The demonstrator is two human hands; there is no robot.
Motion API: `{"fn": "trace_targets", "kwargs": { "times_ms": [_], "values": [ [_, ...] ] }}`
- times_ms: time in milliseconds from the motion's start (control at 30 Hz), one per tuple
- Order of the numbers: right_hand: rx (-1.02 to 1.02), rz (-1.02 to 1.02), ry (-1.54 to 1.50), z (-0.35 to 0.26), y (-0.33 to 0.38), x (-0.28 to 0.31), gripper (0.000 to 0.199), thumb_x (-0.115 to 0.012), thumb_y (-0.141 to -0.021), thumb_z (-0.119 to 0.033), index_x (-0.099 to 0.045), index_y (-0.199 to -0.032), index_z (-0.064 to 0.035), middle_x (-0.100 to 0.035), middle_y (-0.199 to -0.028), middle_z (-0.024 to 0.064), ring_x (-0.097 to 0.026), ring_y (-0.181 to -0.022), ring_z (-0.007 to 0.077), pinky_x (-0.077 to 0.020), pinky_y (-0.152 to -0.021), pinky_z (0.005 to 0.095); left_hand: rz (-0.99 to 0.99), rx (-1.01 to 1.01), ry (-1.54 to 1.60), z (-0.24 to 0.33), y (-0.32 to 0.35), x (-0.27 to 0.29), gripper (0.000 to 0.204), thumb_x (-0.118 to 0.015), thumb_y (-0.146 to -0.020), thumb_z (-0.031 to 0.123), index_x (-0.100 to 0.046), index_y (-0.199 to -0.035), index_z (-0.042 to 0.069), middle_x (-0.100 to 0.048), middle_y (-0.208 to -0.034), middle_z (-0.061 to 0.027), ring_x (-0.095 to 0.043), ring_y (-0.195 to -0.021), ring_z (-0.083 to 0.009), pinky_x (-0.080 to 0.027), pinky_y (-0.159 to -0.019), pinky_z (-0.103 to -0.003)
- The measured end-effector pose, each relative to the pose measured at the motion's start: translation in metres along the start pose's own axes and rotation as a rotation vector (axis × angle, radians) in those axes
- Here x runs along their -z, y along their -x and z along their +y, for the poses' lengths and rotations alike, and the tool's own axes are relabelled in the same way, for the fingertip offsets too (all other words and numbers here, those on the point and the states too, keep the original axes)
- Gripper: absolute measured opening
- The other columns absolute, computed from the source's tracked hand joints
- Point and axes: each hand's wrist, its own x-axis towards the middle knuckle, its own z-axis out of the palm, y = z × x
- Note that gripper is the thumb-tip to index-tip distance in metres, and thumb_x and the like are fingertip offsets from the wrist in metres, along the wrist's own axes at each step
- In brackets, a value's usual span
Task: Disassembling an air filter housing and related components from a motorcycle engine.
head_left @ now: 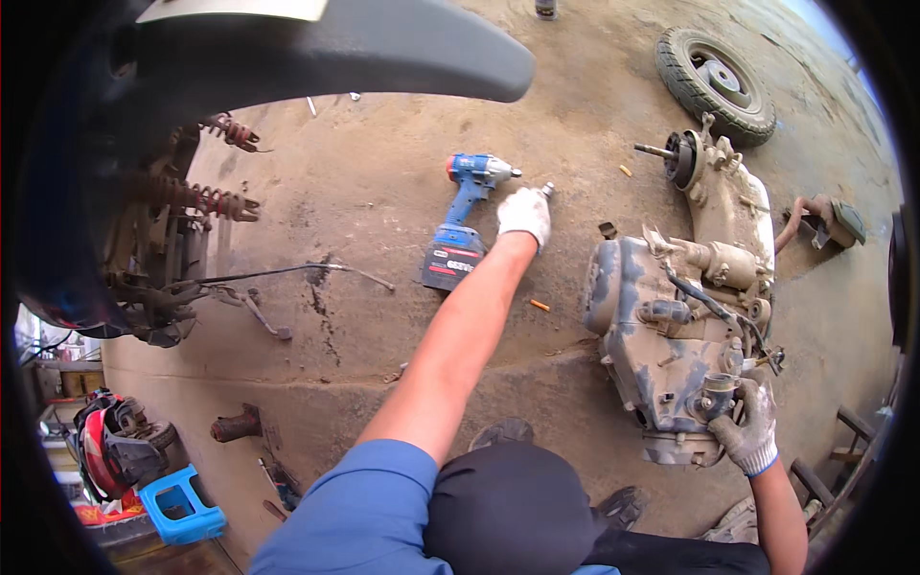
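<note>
My left hand [524, 217], in a white glove, reaches out over the floor with its fingers closed. A small metal socket [547, 190] sticks out at its fingertips. Just left of that hand lies a blue cordless impact wrench [467, 196] with a black battery, its nose toward the hand. At the right, a dirty scooter engine [661, 331] rests on the ground. My gloved right hand [750, 431] grips its near right corner beside a round, open port [719, 386], thumb and fingers apart around the part.
A wheel with tyre [717, 84] lies at the far right, near an exhaust muffler [834, 222]. The scooter frame [144, 220] with red springs stands left, its dark fender [412, 48] overhanging. A cable [316, 268] trails from it. A blue stool [182, 506] stands lower left.
</note>
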Motion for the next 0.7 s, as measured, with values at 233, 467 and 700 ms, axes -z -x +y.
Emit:
{"fn": "trace_targets", "kwargs": {
  "times_ms": [233, 467, 700],
  "values": [
    [-0.001, -0.01, -0.017, 0.01, 0.005, 0.01, 0.051, -0.086, -0.063, -0.021, -0.072, -0.11, -0.0033, -0.065, -0.106, 0.0168, -0.065, -0.098, 0.0376, -0.0547, -0.084, 0.0451, -0.111, -0.35, 0.125, -0.024, 0.216, 0.042, 0.031, -0.069, -0.091, 0.014, -0.069, -0.121, 0.009, -0.07, -0.107, -0.0185, -0.07, -0.102, -0.0375, -0.055, -0.093, -0.051],
    [-0.042, -0.045, -0.017, 0.006, 0.005, 0.017, 0.05, -0.084, -0.064, -0.022, -0.073, -0.109, -0.0032, -0.067, -0.106, 0.0162, -0.066, -0.096, 0.036, -0.0552, -0.084, 0.0447, -0.261, -0.253, 0.024, -0.105, 0.285, 0.033, 0.022, -0.065, -0.097, 0.018, -0.078, -0.114, 0.01, -0.074, -0.102, -0.0153, -0.073, -0.102, -0.036, -0.057, -0.095, -0.05],
    [-0.03, -0.064, 0.045, 0.003, 0.004, 0.017, 0.052, -0.086, -0.062, -0.022, -0.073, -0.109, -0.0054, -0.064, -0.106, 0.0162, -0.063, -0.1, 0.0382, -0.0536, -0.087, 0.0472, 0.395, 0.143, -0.098, -0.079, 0.12, 0.104, 0.053, -0.079, -0.091, 0.039, -0.074, -0.125, -0.001, -0.077, -0.113, -0.0254, -0.076, -0.106, -0.0408, -0.061, -0.097, -0.049]
  ]
}}
